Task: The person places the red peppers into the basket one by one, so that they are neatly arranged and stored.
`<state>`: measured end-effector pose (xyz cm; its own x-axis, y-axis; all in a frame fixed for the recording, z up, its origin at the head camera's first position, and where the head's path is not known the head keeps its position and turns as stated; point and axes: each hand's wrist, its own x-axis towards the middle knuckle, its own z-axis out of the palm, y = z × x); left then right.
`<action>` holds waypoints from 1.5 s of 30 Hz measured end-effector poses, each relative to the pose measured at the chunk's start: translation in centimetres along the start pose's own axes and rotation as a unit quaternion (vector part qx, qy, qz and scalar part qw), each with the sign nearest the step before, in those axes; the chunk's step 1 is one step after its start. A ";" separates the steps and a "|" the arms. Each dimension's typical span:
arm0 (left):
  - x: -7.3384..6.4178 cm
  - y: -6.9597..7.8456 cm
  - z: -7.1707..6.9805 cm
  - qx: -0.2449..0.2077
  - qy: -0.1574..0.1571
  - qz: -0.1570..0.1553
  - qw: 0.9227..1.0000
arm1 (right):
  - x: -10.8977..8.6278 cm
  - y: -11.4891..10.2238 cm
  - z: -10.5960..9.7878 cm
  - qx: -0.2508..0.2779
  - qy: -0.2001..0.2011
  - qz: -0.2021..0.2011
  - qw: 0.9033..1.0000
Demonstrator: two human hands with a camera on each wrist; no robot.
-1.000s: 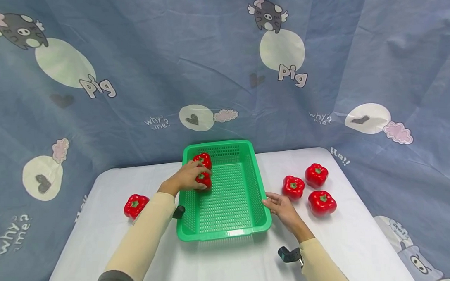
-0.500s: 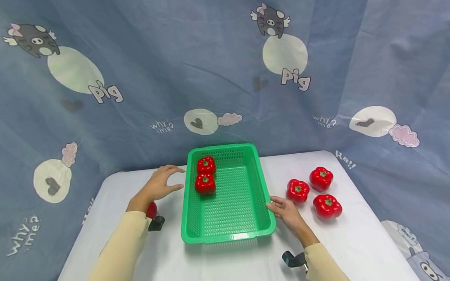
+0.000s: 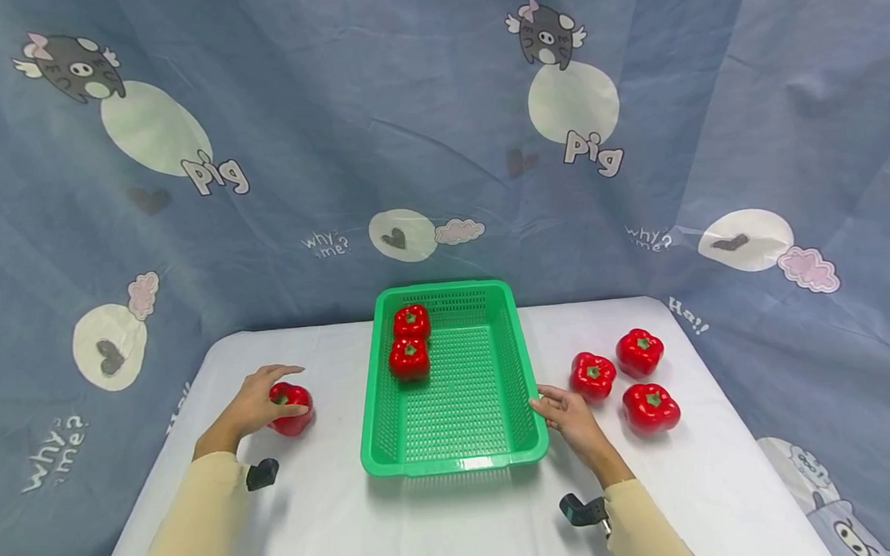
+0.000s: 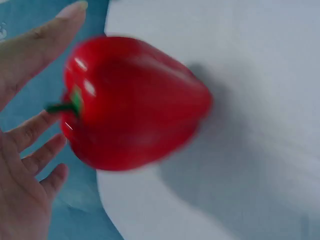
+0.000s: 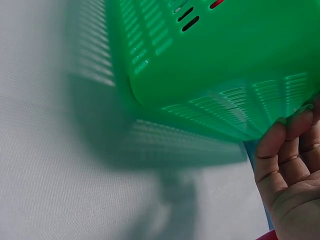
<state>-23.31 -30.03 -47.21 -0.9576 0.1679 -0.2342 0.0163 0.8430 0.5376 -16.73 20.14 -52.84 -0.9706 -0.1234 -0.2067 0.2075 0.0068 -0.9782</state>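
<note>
In the head view my left hand [image 3: 252, 406] is at a red bell pepper [image 3: 296, 425] on the left of the white table. Its thumb and fingers are spread around the pepper. The left wrist view shows the pepper's green stem [image 4: 64, 107] facing the palm, with the fingers [image 4: 42, 155] loosely extended beside it. My right hand [image 3: 573, 421] pinches the right rim of a green plastic basket [image 3: 457, 408], thumb on the rim and fingers curled against the outer side wall. Two red bell peppers, one front [image 3: 409, 361] and one behind [image 3: 411, 322], sit along the basket's left wall.
Three more red bell peppers stand right of the basket: one near it [image 3: 592, 377], one farther back [image 3: 640, 353] and one in front [image 3: 652, 410]. A blue printed curtain [image 3: 455, 147] hangs behind the white table [image 3: 453, 523].
My left hand has let go of the front pepper in the basket and moved left to the pepper lying on the table. The right hand stays on the basket rim.
</note>
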 end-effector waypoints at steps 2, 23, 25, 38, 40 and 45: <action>-0.3 -0.5 0.2 -0.004 -0.004 -0.003 1.000 | 0.0 0.1 0.0 -0.001 0.002 -0.001 1.000; 0.0 -1.4 1.1 -0.005 -0.003 -0.038 0.999 | 0.0 -0.4 0.1 -0.018 0.008 0.015 1.000; 0.1 -1.2 1.1 -0.002 0.000 -0.029 1.000 | 0.0 -0.3 0.1 -0.018 0.008 0.014 1.000; 1.1 3.6 -1.3 0.021 0.009 0.081 0.996 | 0.1 -0.4 0.0 -0.011 0.008 0.013 1.000; 1.1 4.2 -1.6 0.025 0.010 0.096 0.995 | 0.1 -0.4 0.0 -0.011 0.008 0.013 1.000; 1.1 5.2 -2.3 0.038 0.008 0.109 0.993 | 0.1 -0.2 0.0 -0.013 0.006 0.014 1.000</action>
<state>-24.90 -26.67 -42.84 -0.9335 0.3428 -0.1054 0.2448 0.8240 0.5110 -16.83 20.15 -52.61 -0.9660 -0.1108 -0.2335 0.2310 0.0353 -0.9723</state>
